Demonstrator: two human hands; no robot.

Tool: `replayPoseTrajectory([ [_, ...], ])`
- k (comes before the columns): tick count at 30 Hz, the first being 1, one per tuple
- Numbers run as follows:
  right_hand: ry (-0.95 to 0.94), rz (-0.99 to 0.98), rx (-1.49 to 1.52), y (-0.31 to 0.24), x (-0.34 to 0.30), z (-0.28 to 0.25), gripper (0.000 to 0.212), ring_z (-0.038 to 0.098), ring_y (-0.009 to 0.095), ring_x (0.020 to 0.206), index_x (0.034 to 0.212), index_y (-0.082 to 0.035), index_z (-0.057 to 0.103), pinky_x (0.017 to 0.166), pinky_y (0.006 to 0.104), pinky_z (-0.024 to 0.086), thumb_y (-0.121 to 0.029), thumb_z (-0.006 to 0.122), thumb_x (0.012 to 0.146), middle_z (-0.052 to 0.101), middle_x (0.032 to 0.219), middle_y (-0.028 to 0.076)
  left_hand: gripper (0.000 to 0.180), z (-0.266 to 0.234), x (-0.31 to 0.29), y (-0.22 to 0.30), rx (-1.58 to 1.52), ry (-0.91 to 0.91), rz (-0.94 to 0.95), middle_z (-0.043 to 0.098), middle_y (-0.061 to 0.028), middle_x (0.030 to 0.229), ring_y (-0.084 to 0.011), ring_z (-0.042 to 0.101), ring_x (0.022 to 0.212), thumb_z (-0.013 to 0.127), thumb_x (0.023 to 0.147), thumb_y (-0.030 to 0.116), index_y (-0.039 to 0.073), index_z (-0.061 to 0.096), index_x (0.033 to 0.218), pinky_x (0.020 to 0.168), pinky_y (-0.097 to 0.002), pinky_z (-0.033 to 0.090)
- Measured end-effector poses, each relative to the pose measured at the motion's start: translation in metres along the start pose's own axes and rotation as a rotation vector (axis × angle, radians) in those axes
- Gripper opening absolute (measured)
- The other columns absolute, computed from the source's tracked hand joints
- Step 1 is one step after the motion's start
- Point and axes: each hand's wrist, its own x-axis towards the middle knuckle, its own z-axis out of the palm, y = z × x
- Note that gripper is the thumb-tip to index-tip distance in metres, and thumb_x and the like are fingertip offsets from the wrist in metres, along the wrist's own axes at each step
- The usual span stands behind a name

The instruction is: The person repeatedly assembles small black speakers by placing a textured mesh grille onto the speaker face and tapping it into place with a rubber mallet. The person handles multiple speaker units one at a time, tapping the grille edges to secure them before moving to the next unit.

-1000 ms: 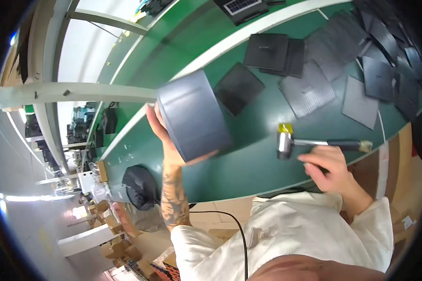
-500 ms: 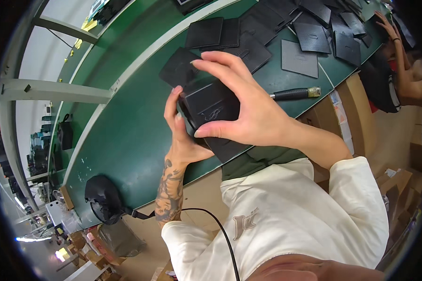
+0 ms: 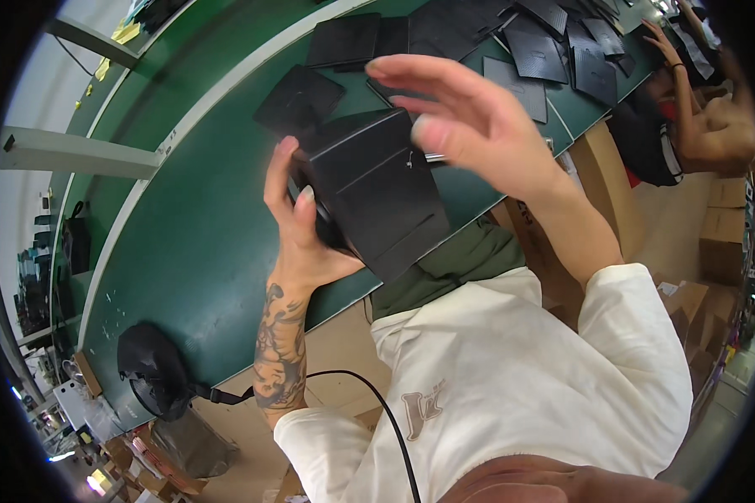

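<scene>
My left hand point(image 3: 298, 239) grips a black leather-look wallet point(image 3: 386, 197) from its left edge, fingers on the side and thumb at the lower edge. The wallet has a broad smooth panel crossed by faint fold lines, tilted above the table's front edge. A thick dark part behind the panel is mostly hidden. My right hand point(image 3: 495, 126) is raised off the wallet's upper right corner, fingers apart and slightly blurred, with nothing visible in it. Behind that hand lies a tool with a metal shaft point(image 3: 434, 157); its handle is largely covered.
Several flat black wallets point(image 3: 344, 40) and textured ones point(image 3: 535, 54) lie across the back of the green table point(image 3: 184, 251). A black bag point(image 3: 153, 360) sits near the left front edge. Another person's arm point(image 3: 684, 101) is at the far right; cardboard boxes point(image 3: 721, 210) stand beyond.
My right hand has come off the wallet and lifted to the upper right, fingers spreading. The wallet's broad panel now shows. My left hand keeps its hold.
</scene>
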Motion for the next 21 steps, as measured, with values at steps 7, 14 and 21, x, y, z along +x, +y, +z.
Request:
replayPoseTrajectory([
  [7, -0.026, 0.138, 0.012, 0.023, -0.004, 0.004, 0.093, 0.047, 0.023, 0.139, 0.161, -0.013, 0.035, 0.116, 0.0374, 0.038, -0.022, 0.085, 0.084, 0.045, 0.152, 0.012, 0.144, 0.001, 0.000, -0.002, -0.022, -0.010, 0.012, 0.020, -0.0347, 0.159, -0.0534, 0.031, 0.146, 0.102, 0.056, 0.038, 0.029, 0.010, 0.165, 0.115, -0.0619, 0.036],
  [14, -0.012, 0.387, 0.298, 0.033, -0.028, -0.033, 0.038, 0.066, 0.016, 0.101, 0.133, 0.001, 0.060, 0.086, 0.0321, 0.055, -0.026, 0.061, 0.105, 0.068, 0.111, 0.010, 0.143, -0.001, -0.003, -0.001, -0.029, -0.019, -0.047, 0.020, -0.0330, 0.160, -0.0504, 0.033, 0.146, 0.102, 0.056, 0.035, 0.028, 0.009, 0.165, 0.115, -0.0569, 0.038],
  [21, -0.009, 0.352, 0.089, 0.026, -0.030, -0.022, 0.031, 0.063, 0.011, 0.076, 0.106, 0.000, 0.069, 0.068, 0.0259, 0.053, -0.027, 0.054, 0.109, 0.066, 0.084, 0.004, 0.148, 0.000, -0.018, -0.013, -0.118, -0.003, -0.130, 0.017, -0.0322, 0.161, -0.0467, 0.034, 0.146, 0.102, 0.058, 0.035, 0.026, 0.001, 0.165, 0.114, -0.0538, 0.041],
])
